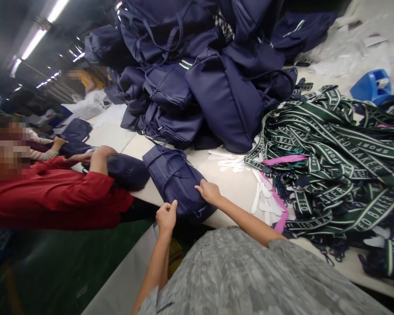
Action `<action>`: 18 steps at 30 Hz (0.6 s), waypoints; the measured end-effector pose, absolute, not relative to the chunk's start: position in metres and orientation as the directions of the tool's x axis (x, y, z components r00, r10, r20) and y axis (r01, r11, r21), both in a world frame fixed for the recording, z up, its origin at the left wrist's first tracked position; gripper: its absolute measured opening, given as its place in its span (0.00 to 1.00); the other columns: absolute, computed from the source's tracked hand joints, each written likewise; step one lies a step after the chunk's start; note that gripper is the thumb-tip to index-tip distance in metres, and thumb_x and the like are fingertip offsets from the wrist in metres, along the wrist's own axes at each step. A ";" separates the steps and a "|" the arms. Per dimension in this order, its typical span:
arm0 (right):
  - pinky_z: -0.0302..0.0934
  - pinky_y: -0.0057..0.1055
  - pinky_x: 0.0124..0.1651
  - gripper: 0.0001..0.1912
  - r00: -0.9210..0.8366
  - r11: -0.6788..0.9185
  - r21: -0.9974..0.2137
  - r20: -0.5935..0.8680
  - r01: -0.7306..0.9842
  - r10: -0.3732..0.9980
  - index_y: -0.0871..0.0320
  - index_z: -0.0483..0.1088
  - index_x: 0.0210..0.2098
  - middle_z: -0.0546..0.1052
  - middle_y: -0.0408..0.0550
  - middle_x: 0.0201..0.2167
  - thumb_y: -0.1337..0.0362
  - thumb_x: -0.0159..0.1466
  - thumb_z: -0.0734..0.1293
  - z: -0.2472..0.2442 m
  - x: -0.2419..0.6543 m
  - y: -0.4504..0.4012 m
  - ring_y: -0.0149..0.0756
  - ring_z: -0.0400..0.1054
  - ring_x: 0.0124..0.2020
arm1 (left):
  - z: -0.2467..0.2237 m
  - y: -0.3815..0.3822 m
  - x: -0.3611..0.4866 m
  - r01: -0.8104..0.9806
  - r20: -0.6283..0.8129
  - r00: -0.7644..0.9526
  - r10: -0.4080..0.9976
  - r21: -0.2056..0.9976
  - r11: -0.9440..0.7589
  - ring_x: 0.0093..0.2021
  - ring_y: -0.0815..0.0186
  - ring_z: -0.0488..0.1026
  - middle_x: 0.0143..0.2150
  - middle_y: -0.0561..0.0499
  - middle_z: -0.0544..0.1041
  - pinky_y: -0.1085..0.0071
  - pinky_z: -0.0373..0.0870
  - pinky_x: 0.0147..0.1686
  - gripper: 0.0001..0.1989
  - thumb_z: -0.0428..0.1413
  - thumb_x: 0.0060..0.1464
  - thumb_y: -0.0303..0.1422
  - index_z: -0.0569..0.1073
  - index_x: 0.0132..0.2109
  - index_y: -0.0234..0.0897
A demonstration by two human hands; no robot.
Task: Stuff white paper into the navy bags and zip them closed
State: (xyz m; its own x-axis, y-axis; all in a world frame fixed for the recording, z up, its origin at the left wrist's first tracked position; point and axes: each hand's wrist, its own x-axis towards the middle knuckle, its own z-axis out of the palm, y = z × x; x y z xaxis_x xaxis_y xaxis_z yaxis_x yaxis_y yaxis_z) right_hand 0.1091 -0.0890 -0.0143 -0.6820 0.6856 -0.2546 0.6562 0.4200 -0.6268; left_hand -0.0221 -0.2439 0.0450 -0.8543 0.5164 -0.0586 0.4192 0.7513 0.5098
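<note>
A navy blue duffel bag [177, 179] lies on the table in front of me, its straps running across its body. My right hand [209, 191] is at the bag's right side, thumb and fingers closed on its edge. At the near left edge of the bag is my left hand [167, 217], fingers curled in and thumb pressed against them. Whatever it pinches is too small to make out. A metal ring shows at the bag's near end.
Beyond the bag rises a pile of navy bags [223, 96]. Green lettered straps [341, 162] heap at the right, with white strips [265, 197] and a blue tape dispenser [371, 87] nearby. A co-worker in a red sleeve [68, 192] handles another navy bag [126, 170] at the left.
</note>
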 end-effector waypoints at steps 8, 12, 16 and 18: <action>0.62 0.34 0.43 0.18 -0.769 0.582 -0.545 -0.202 0.603 0.607 0.60 0.66 0.47 0.78 0.57 0.42 0.57 0.73 0.50 -0.012 0.111 -0.079 0.45 0.74 0.44 | 0.039 -0.254 -0.032 0.426 -0.060 -0.858 0.510 0.474 0.771 0.21 0.69 0.58 0.17 0.56 0.60 0.73 0.56 0.24 0.22 0.53 0.50 0.50 0.59 0.19 0.40; 0.62 0.34 0.43 0.19 -0.777 0.594 -0.540 -0.205 0.597 0.595 0.61 0.66 0.46 0.78 0.58 0.41 0.58 0.73 0.49 -0.008 0.116 -0.076 0.46 0.74 0.43 | 0.039 -0.260 -0.034 0.415 -0.064 -0.866 0.496 0.462 0.784 0.22 0.69 0.58 0.17 0.56 0.60 0.73 0.56 0.24 0.22 0.53 0.49 0.50 0.59 0.20 0.40; 0.62 0.34 0.42 0.19 -0.783 0.582 -0.562 -0.212 0.587 0.585 0.62 0.66 0.46 0.78 0.59 0.40 0.59 0.73 0.49 -0.007 0.121 -0.092 0.45 0.74 0.43 | 0.050 -0.268 -0.031 0.419 -0.063 -0.869 0.491 0.436 0.797 0.23 0.69 0.58 0.17 0.56 0.60 0.73 0.55 0.25 0.21 0.52 0.49 0.50 0.60 0.20 0.40; 0.61 0.33 0.40 0.19 -0.785 0.570 -0.577 -0.228 0.586 0.576 0.62 0.67 0.46 0.78 0.59 0.39 0.59 0.73 0.49 -0.008 0.128 -0.107 0.45 0.74 0.41 | 0.059 -0.276 -0.029 0.450 -0.078 -0.848 0.524 0.417 0.790 0.23 0.69 0.57 0.18 0.56 0.59 0.73 0.54 0.25 0.22 0.52 0.49 0.50 0.59 0.20 0.40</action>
State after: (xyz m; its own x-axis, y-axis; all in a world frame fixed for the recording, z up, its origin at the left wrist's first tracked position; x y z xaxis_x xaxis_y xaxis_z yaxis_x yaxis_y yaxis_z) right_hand 0.1277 -0.1070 -0.0082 -0.7849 0.5762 -0.2280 0.5857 0.5695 -0.5768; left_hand -0.0291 -0.2761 0.0591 -0.8480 0.5242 -0.0778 0.4498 0.7896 0.4174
